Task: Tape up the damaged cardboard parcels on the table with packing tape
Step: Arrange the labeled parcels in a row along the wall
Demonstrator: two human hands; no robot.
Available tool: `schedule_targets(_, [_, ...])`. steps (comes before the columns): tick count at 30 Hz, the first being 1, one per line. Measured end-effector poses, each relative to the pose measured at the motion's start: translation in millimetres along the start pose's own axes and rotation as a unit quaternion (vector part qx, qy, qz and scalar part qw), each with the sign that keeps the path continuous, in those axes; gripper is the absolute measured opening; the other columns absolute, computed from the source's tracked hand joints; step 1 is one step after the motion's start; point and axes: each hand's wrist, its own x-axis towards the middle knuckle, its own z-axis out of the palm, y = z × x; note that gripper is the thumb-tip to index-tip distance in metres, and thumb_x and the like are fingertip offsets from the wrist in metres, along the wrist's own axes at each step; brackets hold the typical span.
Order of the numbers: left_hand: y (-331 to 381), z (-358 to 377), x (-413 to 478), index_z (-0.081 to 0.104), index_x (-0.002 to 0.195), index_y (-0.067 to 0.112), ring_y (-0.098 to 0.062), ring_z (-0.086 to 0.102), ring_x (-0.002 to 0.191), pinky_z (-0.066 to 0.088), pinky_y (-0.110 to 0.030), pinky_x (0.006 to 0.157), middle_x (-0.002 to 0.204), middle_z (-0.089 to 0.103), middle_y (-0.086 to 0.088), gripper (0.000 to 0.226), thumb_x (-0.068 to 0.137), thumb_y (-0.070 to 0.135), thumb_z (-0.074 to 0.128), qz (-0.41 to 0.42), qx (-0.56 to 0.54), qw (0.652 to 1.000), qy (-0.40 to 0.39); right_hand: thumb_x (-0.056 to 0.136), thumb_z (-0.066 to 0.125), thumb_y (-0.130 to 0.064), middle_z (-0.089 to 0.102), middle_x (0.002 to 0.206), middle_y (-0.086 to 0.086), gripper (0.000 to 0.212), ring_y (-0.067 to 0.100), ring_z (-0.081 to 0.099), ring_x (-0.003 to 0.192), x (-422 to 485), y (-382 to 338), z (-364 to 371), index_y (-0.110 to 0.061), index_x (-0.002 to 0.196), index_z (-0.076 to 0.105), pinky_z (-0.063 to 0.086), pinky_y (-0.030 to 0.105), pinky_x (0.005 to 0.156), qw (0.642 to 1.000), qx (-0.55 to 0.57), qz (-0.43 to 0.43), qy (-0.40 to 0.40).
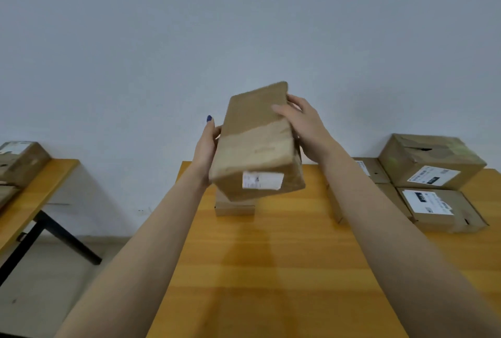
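Holding the parcel (pixel 257 145) up off the surface (pixel 284 270), the person has it raised in front of the pale wall (pixel 244 26), tilted so its long top face and its near end both show. The left hand (pixel 207 148) clasps the side at nine o'clock, thumb pointing up and its other fingers hidden behind the cardboard. The right hand (pixel 301 126) grasps the far corner at two o'clock, thumb laid on the top face and fingers wrapped over the edge. One hand on each side lets the parcel be turned freely, so this is likely an inspection for tears or loose flaps before any taping. A paler band crosses its middle and may be tape, though the blur makes that uncertain. A white label (pixel 262 180) sits on the near end.

Directly under the parcel, at six o'clock, a small box (pixel 234 207) rests on the surface, partly hidden. At three o'clock, well apart from the hands, the stacked boxes (pixel 431 164) wait near the far edge, the upper one with a torn slot in its top. They seem kept to the side to leave room for work in the middle. At nine o'clock a second surface (pixel 35 194) carries more cartons (pixel 21 158).

No roll of packing tape is in view, so it would have to be fetched once the parcel is set down.
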Motion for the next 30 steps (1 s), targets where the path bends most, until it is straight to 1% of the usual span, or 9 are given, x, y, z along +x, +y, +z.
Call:
schedule_targets(3, [5,0,-1,0.068,0.109,0.016,-0.014,0.06,0.11,0.04,-0.029,0.092,0.109,0.069,0.0,0.062,0.101,0.051,0.017,0.048,0.052,0.997,-0.042,0.094,0.054,-0.034,0.065,0.101,0.009,0.023,0.016,0.064,0.076,15,35,-27,-0.014,0.105,0.057,0.053,0.027,0.064,0.986,0.104,0.127,0.007])
schedule_targets(6, [5,6,1,0.067,0.116,0.022,-0.007,0.05,0.124,0.034,-0.031,0.104,0.126,0.063,0.006,0.059,0.102,0.048,0.017,0.082,0.122,0.985,-0.087,0.092,0.05,-0.049,0.051,0.135,0.019,0.062,0.042,0.06,0.107,41,117,-57,-0.009,0.138,0.042,0.051,0.054,0.086,0.952,0.189,0.239,-0.002])
schedule_targets(7, [5,9,1,0.067,0.115,0.026,-0.006,0.048,0.126,0.033,-0.031,0.105,0.128,0.061,0.008,0.056,0.102,0.048,0.017,0.089,0.148,0.98,-0.096,0.089,0.053,-0.052,0.045,0.142,0.018,0.07,0.048,0.051,0.117,47,142,-68,-0.01,0.143,0.037,0.044,0.062,0.093,0.909,0.264,0.322,-0.007])
schedule_targets(10, [0,14,4,0.062,0.12,0.03,-0.007,0.041,0.132,0.03,-0.032,0.109,0.137,0.053,0.008,0.051,0.102,0.05,0.019,0.082,0.197,0.969,-0.127,0.088,0.055,-0.045,0.05,0.138,0.017,0.064,0.045,0.049,0.118,22,128,-49,-0.012,0.14,0.04,0.047,0.062,0.088,0.851,0.374,0.368,0.01])
schedule_targets(14, [-18,7,14,0.058,0.13,0.026,-0.017,0.047,0.13,0.034,-0.042,0.11,0.136,0.055,0.004,0.061,0.091,0.065,0.032,-0.01,0.19,0.967,-0.172,0.095,0.05,-0.029,0.068,0.077,0.006,0.021,0.025,0.068,0.073,2,76,-33,-0.009,0.098,0.058,0.051,0.022,0.055,0.93,0.28,0.213,0.102])
schedule_targets(16, [-27,5,14,0.065,0.119,0.026,-0.022,0.058,0.117,0.042,-0.039,0.102,0.121,0.066,0.0,0.052,0.091,0.062,0.042,-0.065,0.168,0.969,-0.171,0.09,0.056,-0.024,0.069,0.096,0.009,0.018,0.022,0.062,0.077,-1,76,-37,-0.014,0.104,0.061,0.052,0.025,0.07,0.947,0.253,0.174,0.095])
schedule_targets(19, [-38,4,11,0.065,0.109,0.016,-0.018,0.064,0.098,0.049,-0.027,0.085,0.103,0.07,0.002,0.025,0.096,0.033,0.052,-0.057,0.183,0.973,-0.128,0.083,0.052,0.002,0.06,0.123,0.005,0.057,0.023,0.055,0.105,-2,90,-42,-0.027,0.131,0.052,0.048,0.038,0.091,0.963,0.218,0.144,0.061])
schedule_targets(25, [-61,8,12,0.056,0.105,0.006,-0.014,0.062,0.087,0.054,-0.031,0.084,0.104,0.066,-0.001,0.041,0.081,-0.021,0.038,0.001,0.159,0.982,-0.1,0.063,0.028,0.034,0.054,0.121,0.003,0.096,0.017,0.054,0.09,-11,111,-41,-0.023,0.137,0.047,0.041,0.023,0.051,0.97,0.212,0.099,0.07])
schedule_targets(30, [-72,9,21,0.06,0.088,0.008,-0.012,0.062,0.073,0.054,-0.028,0.063,0.08,0.064,0.0,0.022,0.092,-0.004,0.041,0.003,0.094,0.995,-0.036,0.08,0.026,0.021,0.058,0.125,0.006,0.065,0.014,0.059,0.087,-23,112,-45,-0.018,0.115,0.066,0.048,0.023,0.061,0.944,0.299,0.134,0.038])
